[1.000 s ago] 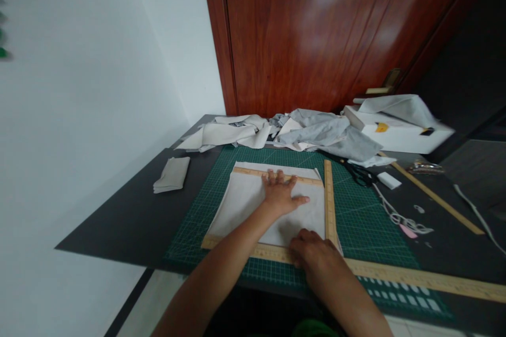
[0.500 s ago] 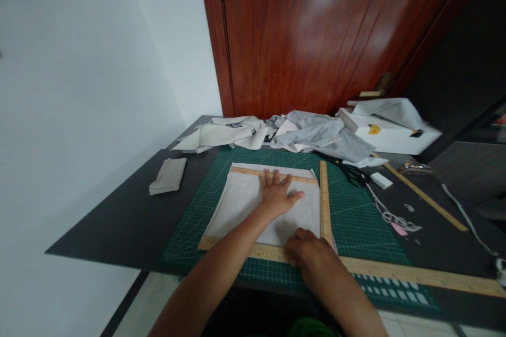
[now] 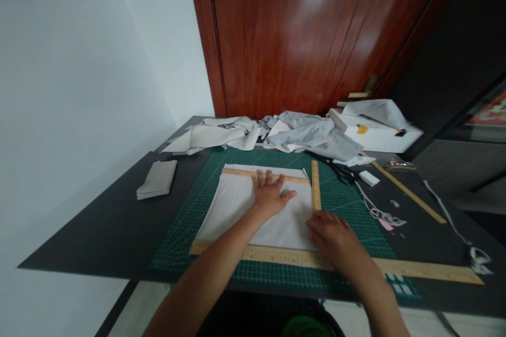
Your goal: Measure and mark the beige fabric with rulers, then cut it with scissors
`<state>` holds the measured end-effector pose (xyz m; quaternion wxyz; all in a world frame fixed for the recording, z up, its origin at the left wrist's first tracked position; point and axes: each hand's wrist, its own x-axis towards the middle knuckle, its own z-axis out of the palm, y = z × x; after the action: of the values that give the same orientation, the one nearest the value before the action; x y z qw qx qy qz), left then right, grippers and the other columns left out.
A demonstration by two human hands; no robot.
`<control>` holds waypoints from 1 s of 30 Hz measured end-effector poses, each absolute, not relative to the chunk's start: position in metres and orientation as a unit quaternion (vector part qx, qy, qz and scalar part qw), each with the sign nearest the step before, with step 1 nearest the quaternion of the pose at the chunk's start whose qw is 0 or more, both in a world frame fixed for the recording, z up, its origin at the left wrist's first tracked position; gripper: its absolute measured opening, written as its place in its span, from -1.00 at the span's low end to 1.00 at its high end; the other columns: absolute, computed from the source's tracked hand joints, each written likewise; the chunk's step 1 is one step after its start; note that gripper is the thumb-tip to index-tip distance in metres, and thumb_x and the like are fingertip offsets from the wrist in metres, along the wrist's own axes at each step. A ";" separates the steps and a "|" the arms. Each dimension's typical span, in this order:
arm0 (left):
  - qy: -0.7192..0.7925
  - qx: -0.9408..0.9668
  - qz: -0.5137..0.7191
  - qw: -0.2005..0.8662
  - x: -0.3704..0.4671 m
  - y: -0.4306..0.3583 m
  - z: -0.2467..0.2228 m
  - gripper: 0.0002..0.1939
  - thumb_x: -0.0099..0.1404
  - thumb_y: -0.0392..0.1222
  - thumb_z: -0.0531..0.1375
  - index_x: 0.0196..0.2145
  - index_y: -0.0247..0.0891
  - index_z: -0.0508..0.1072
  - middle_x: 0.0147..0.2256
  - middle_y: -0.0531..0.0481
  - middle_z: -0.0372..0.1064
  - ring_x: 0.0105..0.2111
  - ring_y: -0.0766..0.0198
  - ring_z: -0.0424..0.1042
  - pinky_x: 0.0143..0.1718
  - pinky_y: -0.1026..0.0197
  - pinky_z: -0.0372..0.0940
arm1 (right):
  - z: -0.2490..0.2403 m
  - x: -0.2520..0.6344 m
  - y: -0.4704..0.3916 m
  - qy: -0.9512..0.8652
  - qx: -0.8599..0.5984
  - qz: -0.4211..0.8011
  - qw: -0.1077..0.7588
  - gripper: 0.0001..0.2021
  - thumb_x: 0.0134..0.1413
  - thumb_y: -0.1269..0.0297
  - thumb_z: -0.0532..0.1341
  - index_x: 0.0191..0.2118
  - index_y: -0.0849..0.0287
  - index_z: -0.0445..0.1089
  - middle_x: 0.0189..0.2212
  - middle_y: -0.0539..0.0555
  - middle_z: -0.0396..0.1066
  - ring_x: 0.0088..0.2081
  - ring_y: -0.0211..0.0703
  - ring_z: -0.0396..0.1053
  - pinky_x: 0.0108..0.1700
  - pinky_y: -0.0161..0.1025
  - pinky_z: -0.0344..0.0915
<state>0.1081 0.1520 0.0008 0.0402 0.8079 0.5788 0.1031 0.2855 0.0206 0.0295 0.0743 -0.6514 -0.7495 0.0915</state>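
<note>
A pale grey piece of cloth (image 3: 235,202) lies on a green cutting mat (image 3: 348,205). My left hand (image 3: 269,195) rests flat on it, fingers spread over a short wooden ruler (image 3: 294,179) near the far edge. My right hand (image 3: 330,231) is at the cloth's right edge, its fingers bent and close together over the lower part of an upright-lying wooden ruler (image 3: 315,184). What those fingers hold, if anything, is hidden. A long wooden ruler (image 3: 427,269) runs along the near edge, passing beneath both forearms.
Cloth scraps (image 3: 221,134) and a grey heap of cloth (image 3: 316,131) lie at the back beside a white box (image 3: 375,134). Black scissors (image 3: 343,172), a white block (image 3: 369,178), cord (image 3: 385,216) and another ruler (image 3: 403,188) lie right. Folded cloth (image 3: 158,179) lies left.
My right hand has moved from the near ruler up and right to the cloth's right edge. My left hand stays flat on the cloth. The view has shifted slightly right.
</note>
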 end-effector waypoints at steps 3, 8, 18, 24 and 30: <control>0.579 0.808 0.102 0.040 0.108 0.152 0.001 -0.13 0.39 0.55 -0.11 0.46 0.06 0.16 0.49 -0.19 -0.03 0.48 -0.45 -0.22 0.41 -0.42 -0.29 | 0.015 0.303 0.023 -0.743 -0.658 0.089 0.085 -0.65 0.24 0.48 0.15 0.01 0.12 0.60 0.22 0.28 0.47 0.22 0.16 0.44 0.19 0.10 0.31; 0.579 0.809 0.097 0.037 0.109 0.155 -0.001 -0.12 0.39 0.56 -0.12 0.47 0.06 0.16 0.49 -0.21 -0.03 0.48 -0.47 -0.21 0.41 -0.44 -0.28 | -0.005 0.332 0.026 -0.719 -0.684 0.011 0.127 -0.61 0.32 0.53 0.05 0.07 0.15 0.55 0.21 0.27 0.49 0.14 0.10 0.51 0.13 0.06 0.37; 0.586 0.804 0.097 0.029 0.113 0.155 0.000 -0.04 0.41 0.52 -0.13 0.47 -0.24 0.12 0.48 -0.36 -0.04 0.48 -0.43 -0.20 0.43 -0.38 -0.26 | 0.039 0.321 0.013 -0.738 -0.637 0.068 0.213 -0.79 0.40 0.39 0.12 -0.09 0.20 0.52 -0.14 0.22 0.56 -0.09 0.03 0.53 0.00 -0.08 0.39; 0.582 0.809 0.081 0.022 0.114 0.155 0.003 -0.11 0.45 0.47 -0.15 0.41 -0.25 0.21 0.48 -0.36 -0.05 0.48 -0.44 -0.21 0.43 -0.39 -0.29 | 0.056 0.234 -0.007 -0.827 -0.536 0.141 0.093 -0.81 0.31 0.50 0.16 -0.18 0.18 0.53 -0.21 0.14 0.52 -0.14 -0.01 0.49 -0.06 -0.11 0.35; 0.581 0.810 0.077 0.020 0.115 0.154 0.005 -0.16 0.48 0.43 -0.16 0.40 -0.23 0.21 0.48 -0.35 -0.06 0.48 -0.43 -0.21 0.42 -0.38 -0.28 | 0.051 0.176 -0.022 -0.827 -0.547 0.123 0.029 -0.81 0.30 0.34 0.29 -0.04 0.28 0.55 -0.11 0.27 0.53 -0.02 0.19 0.49 0.00 0.05 0.38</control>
<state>0.1149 0.1537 0.0053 0.0197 0.8102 0.5807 0.0769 0.1756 -0.0219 0.0512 0.0288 -0.5471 -0.8274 0.1231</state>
